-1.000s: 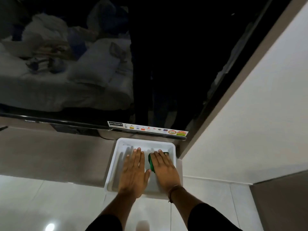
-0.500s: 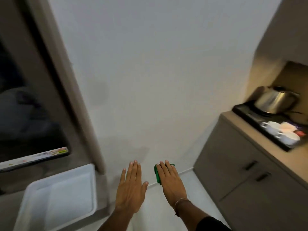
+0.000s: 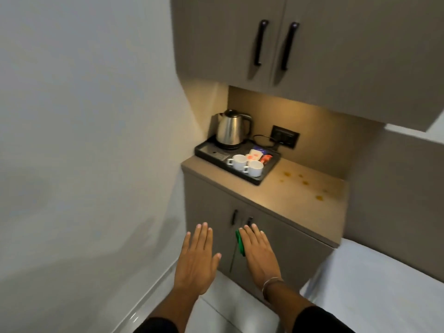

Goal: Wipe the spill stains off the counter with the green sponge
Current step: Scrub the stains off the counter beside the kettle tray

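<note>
The beige counter (image 3: 283, 200) lies ahead on the right, with several small orange-brown spill stains (image 3: 305, 182) on its right half. My right hand (image 3: 258, 255) is held flat in the air in front of the lower cabinet doors, short of the counter, with the green sponge (image 3: 240, 242) pinned under its palm; only the sponge's left edge shows. My left hand (image 3: 197, 258) hovers flat beside it, fingers together and holding nothing.
A black tray (image 3: 206, 150) on the counter's left end carries a steel kettle (image 3: 231, 129), two white cups (image 3: 247, 164) and sachets. Upper cabinets (image 3: 288, 44) hang above. A white wall is on the left, a white bed (image 3: 384, 284) on the right.
The view has swung right from the white bin under the dark screen, past the wall, to the counter. Both hands keep their flat pose, the sponge still under the right one.
</note>
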`<control>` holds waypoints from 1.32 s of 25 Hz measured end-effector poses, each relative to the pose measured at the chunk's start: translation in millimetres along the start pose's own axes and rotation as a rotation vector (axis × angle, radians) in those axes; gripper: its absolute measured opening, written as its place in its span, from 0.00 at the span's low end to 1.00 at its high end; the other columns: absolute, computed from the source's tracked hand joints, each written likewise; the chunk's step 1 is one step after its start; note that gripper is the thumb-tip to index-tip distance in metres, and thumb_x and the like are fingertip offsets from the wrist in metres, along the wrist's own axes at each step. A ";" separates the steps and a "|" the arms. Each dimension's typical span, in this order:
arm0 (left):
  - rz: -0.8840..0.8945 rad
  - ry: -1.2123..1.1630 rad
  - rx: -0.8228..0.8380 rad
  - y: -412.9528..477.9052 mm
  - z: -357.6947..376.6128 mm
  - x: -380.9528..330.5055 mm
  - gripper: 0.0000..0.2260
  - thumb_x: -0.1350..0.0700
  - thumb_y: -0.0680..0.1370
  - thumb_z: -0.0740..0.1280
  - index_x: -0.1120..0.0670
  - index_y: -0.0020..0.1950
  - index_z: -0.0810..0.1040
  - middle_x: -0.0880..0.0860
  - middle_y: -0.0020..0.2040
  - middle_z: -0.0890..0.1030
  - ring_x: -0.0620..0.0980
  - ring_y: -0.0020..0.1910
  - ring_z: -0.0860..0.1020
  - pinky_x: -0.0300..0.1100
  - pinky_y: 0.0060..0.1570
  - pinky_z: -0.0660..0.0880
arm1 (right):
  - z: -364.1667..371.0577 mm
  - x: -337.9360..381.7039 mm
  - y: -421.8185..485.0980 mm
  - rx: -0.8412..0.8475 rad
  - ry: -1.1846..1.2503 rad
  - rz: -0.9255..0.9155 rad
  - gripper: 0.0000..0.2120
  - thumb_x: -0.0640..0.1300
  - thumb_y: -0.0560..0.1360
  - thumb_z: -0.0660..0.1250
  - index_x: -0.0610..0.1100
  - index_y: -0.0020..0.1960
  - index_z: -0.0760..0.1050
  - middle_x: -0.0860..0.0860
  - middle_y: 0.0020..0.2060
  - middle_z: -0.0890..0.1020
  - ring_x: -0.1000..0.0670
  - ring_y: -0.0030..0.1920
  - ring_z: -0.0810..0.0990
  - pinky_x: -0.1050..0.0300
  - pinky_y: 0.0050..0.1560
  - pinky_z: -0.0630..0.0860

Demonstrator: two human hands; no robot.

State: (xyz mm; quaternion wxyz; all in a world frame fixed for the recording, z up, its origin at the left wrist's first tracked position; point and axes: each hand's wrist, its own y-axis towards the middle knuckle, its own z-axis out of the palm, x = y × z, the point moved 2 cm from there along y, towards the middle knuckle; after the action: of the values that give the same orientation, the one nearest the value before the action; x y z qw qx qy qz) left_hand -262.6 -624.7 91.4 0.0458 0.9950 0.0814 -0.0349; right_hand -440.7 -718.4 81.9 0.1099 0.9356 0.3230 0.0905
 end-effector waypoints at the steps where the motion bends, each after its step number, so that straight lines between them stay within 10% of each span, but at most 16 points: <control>1: 0.047 -0.001 0.001 20.4 0.4 -14.2 0.33 0.39 0.85 0.47 0.59 0.83 0.45 0.59 0.85 0.47 0.59 0.83 0.44 0.61 0.81 0.48 | -3.0 -22.1 3.2 0.001 -0.008 0.042 0.36 0.28 0.79 0.60 0.42 0.83 0.51 0.42 0.83 0.57 0.39 0.83 0.49 0.43 0.82 0.46; 19: 0.506 -0.173 0.161 365.1 91.8 -175.5 0.32 0.39 0.86 0.53 0.55 0.83 0.49 0.57 0.85 0.52 0.58 0.83 0.47 0.62 0.80 0.47 | 17.0 -303.1 102.9 0.198 0.089 0.635 0.35 0.42 0.82 0.65 0.50 0.83 0.51 0.49 0.84 0.54 0.46 0.83 0.49 0.47 0.79 0.46; 26: 0.513 -0.180 0.182 371.7 115.3 -172.7 0.33 0.37 0.85 0.47 0.54 0.84 0.43 0.57 0.85 0.46 0.57 0.82 0.42 0.62 0.80 0.44 | 28.2 -292.2 101.5 0.170 0.096 0.732 0.38 0.72 0.78 0.47 0.56 0.83 0.48 0.59 0.80 0.44 0.48 0.82 0.37 0.45 0.79 0.37; 33: 0.503 -0.209 0.163 369.5 121.4 -171.7 0.33 0.36 0.84 0.43 0.52 0.84 0.42 0.54 0.85 0.44 0.54 0.82 0.39 0.60 0.80 0.42 | 36.4 -312.7 81.1 0.146 0.044 0.697 0.27 0.56 0.85 0.50 0.57 0.83 0.52 0.54 0.84 0.56 0.49 0.83 0.42 0.42 0.83 0.47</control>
State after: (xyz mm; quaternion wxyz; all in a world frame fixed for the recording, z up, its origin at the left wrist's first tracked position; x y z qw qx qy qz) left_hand -378.1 -1026.8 15.6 -0.0190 0.9753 -0.1764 -0.1315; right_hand -626.9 -981.2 37.7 -0.0016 0.9928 -0.0079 0.1195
